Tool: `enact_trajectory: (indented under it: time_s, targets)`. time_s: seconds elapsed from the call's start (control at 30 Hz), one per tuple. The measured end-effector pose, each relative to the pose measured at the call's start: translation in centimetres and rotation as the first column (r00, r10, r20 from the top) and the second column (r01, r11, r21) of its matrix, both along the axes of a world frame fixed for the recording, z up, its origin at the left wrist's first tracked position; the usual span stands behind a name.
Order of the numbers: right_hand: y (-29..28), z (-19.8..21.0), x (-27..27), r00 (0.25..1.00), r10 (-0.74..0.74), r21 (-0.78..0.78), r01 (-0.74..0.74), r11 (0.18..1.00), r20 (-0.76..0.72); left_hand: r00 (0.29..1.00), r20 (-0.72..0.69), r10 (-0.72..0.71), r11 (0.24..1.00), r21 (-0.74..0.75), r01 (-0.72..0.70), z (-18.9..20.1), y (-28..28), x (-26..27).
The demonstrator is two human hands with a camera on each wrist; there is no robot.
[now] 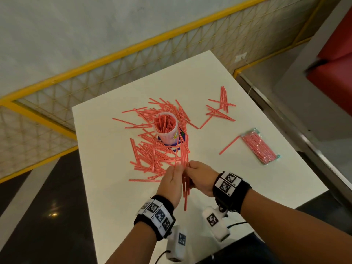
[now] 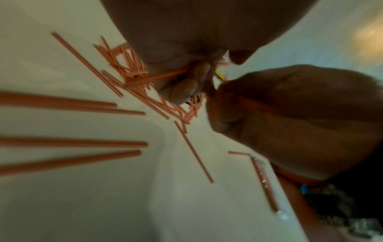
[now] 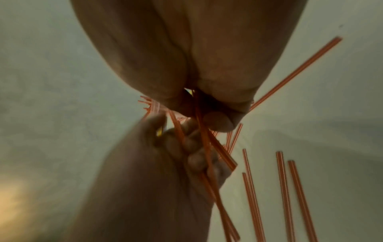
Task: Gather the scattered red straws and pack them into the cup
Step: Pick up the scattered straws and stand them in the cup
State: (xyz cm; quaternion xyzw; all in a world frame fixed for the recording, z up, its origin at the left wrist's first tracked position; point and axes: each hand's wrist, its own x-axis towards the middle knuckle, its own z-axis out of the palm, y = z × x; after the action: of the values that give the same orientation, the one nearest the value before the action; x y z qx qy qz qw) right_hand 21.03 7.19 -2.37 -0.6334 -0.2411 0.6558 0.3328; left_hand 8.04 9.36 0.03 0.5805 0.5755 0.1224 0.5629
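Both hands met near the bottom middle of the head view, above the near side of the white bench. The left hand and the right hand held one bundle of red straws between them. The fingers of the left hand were curled round the bundle, and the right hand's fingers were curled round it too. The bundle pointed toward the cup, which stood upright in the middle of the frame, already partly full of straws. A big heap of loose straws lay all around the cup. A smaller scatter of straws lay at the upper right. A clear packet of straws lay at the right, with one single straw just beside it.
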Motion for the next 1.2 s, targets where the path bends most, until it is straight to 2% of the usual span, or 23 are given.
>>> enact_trajectory:
  time_s: [0.03, 0.1, 0.17, 0.23, 0.4, 0.5, 0.57, 0.63, 0.7, 0.77, 0.9, 0.93, 0.97, 1.03, 1.07, 1.13, 1.2]
  targets:
    - [0.1, 0.0, -0.5, 0.999, 0.022, 0.018, -0.022, 1.0, 0.024, 0.999, 0.037, 0.009, 0.999, -0.031, -0.008, -0.3, 0.1, 0.3]
    - [0.3, 0.6, -1.2, 0.978, 0.125, 0.069, -0.138, 0.988, 0.167, 0.997, 0.05, 0.05, 0.992, -0.116, -0.044, -0.6, 0.3, 0.8]
    - [0.4, 1.4, -1.6, 0.91, 0.234, 0.076, -0.275, 0.958, 0.342, 0.993, 0.031, 0.115, 0.979, -0.175, -0.108, -1.0, 0.3, 0.7]
    - [0.7, 2.4, -1.7, 0.854, 0.306, 0.053, -0.36, 0.931, 0.42, 0.977, 0.052, 0.209, 0.944, -0.271, -0.188, -1.0, 0.4, 0.6]
    - [0.6, 3.1, -1.6, 0.845, 0.43, 0.046, -0.467, 0.883, 0.319, 0.935, 0.078, 0.345, 0.895, -0.326, -0.303, -1.0, 0.8, -0.2]
    - [0.9, 2.1, -1.5, 0.865, 0.395, 0.057, -0.432, 0.9, 0.308, 0.923, 0.061, 0.38, 0.884, -0.318, -0.343, -1.1, 0.8, -0.3]
    - [1.5, 3.2, -1.6, 0.864, 0.361, 0.07, -0.409, 0.91, 0.35, 0.898, 0.073, 0.434, 0.86, -0.33, -0.389, -1.1, 0.8, -0.3]
    - [1.9, 3.9, -1.6, 0.83, 0.391, 0.073, -0.453, 0.888, 0.398, 0.855, 0.117, 0.505, 0.821, -0.371, -0.434, -0.5, 0.6, 0.0]
    - [2.3, 4.4, -1.8, 0.752, 0.435, 0.042, -0.521, 0.853, 0.495, 0.834, 0.163, 0.527, 0.815, -0.375, -0.442, -0.5, 0.3, 0.1]
    - [2.6, 5.0, -2.1, 0.691, 0.463, 0.019, -0.567, 0.823, 0.556, 0.841, 0.171, 0.513, 0.828, -0.356, -0.433, -0.5, 0.3, -0.1]
    - [2.8, 5.6, -1.7, 0.647, 0.569, -0.016, -0.653, 0.757, 0.507, 0.902, 0.107, 0.417, 0.886, -0.27, -0.378, -0.5, 0.9, -1.2]
    - [2.8, 5.7, -1.4, 0.68, 0.574, -0.017, -0.638, 0.77, 0.456, 0.916, 0.088, 0.391, 0.902, -0.232, -0.363, -0.5, 1.0, -1.5]
    - [2.8, 5.6, -1.1, 0.76, 0.538, -0.008, -0.575, 0.818, 0.364, 0.927, 0.071, 0.369, 0.916, -0.198, -0.349, -0.5, 1.2, -1.8]
    - [2.9, 5.8, -0.6, 0.924, 0.351, -0.016, -0.352, 0.936, 0.153, 0.935, 0.043, 0.353, 0.925, -0.167, -0.342, -0.6, 1.6, -2.4]
    - [3.1, 5.7, -0.2, 0.964, 0.245, -0.024, -0.244, 0.97, 0.103, 0.93, 0.044, 0.365, 0.919, -0.174, -0.353, -0.5, 1.8, -2.7]
    - [3.7, 5.6, 0.4, 0.996, 0.072, -0.011, -0.071, 0.997, 0.047, 0.922, 0.059, 0.382, 0.905, -0.226, -0.361, -0.1, 1.7, -3.2]
    - [4.2, 5.6, 0.5, 0.999, -0.019, 0.033, 0.019, 0.999, 0.025, 0.926, 0.095, 0.365, 0.902, -0.285, -0.326, 0.5, 1.5, -3.4]
